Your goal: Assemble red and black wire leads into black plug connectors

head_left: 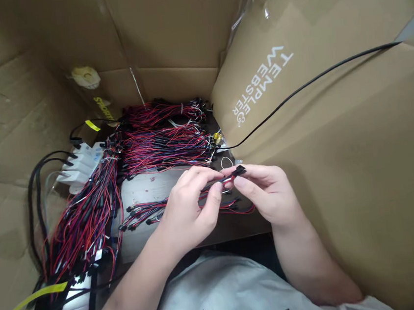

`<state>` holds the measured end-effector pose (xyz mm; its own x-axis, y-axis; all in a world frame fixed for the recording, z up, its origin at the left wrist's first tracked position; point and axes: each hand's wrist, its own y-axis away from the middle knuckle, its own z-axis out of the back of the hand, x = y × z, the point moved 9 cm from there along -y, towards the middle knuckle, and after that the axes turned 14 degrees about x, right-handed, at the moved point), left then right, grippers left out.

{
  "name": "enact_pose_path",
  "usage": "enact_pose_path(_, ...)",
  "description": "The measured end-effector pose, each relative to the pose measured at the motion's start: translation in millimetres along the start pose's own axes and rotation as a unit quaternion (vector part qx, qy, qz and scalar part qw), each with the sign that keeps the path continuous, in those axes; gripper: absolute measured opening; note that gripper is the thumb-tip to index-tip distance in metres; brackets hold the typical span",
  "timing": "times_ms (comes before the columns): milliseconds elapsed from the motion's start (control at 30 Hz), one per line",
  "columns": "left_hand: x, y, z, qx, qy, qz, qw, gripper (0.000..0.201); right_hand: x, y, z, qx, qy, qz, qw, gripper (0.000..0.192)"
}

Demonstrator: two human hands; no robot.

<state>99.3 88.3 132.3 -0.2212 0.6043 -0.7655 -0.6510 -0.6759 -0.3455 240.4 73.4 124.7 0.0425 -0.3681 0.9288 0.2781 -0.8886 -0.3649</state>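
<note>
Between the fingertips of both hands is a wire harness with a black connector point(240, 171) and red, white and black leads. My left hand point(196, 203) pinches the wires between thumb and fingers. On the other side, my right hand point(266, 188) grips the harness close to the connector. Under and beside my left hand lies a loose bunch of red, blue and black wires point(142, 212) with small black connectors. How far the held wires run behind the fingers is hidden.
Large bundles of red and black wires point(165, 147) lie at the back, with another tied bundle point(87, 214) at left. A white power strip point(82, 165) with black cables stands left. Cardboard walls point(355, 124) surround the surface. A black cable point(306, 78) crosses the right wall.
</note>
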Motion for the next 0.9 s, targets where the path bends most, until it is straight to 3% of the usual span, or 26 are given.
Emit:
enact_pose_path(167,9.8,-4.0,-1.5,-0.038,0.089,-0.012,0.995,0.01,-1.4,0.0,5.1,-0.028,0.065,0.021,0.997,0.023)
enact_pose_path(267,15.9,-3.2,-7.0,-0.046,0.134,0.004,0.99,0.01,1.7,-1.7,6.1,0.001,0.099,0.019,0.995,0.022)
enact_pose_path(367,18.0,-1.2,-12.2,-0.03,0.135,0.012,0.99,0.012,9.7,-3.1,6.6,0.054,0.104,0.031,0.993,0.024)
enact_pose_path(500,11.0,3.5,-11.0,-0.007,0.113,-0.03,0.993,0.007,14.2,-1.3,4.5,0.111,0.078,0.079,0.988,0.028)
enact_pose_path(633,11.0,8.0,-8.9,0.008,0.102,-0.044,0.994,0.01,3.1,3.8,6.0,0.088,0.023,0.131,0.987,0.016)
enact_pose_path(733,16.7,10.5,-11.2,0.035,0.135,-0.038,0.99,0.012,-8.5,8.4,5.0,0.066,0.01,0.132,0.989,0.011)
enact_pose_path(900,34.5,14.4,-13.3,0.073,0.187,0.018,0.98,0.014,-9.5,10.7,-6.0,0.111,0.049,0.111,0.986,0.013)
